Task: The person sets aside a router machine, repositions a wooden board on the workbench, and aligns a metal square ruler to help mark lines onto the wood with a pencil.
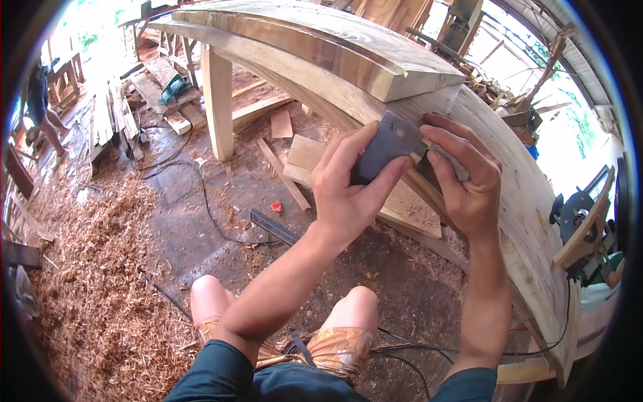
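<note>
Left grip (347, 182) clamped on dark grey, flat rectangular metal plate (390, 142), by near edge of pale, curved wooden bench (512, 157); right grip (471, 179) close beside plate, closure unclear. Best: steady wrists, fingertips off sharp edges.

Floor (174, 208): dark, shiny in patches
Shavings (100, 288): thickly heaped at eight o'clock
Planks (107, 117): stacked — ten o'clock
Roof (566, 40): sloping overhead at two o'clock
Daylight (87, 27): glaring white — ten o'clock and two-thirty

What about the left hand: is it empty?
No, the left hand grips a dark flat piece above the littered floor.
</note>
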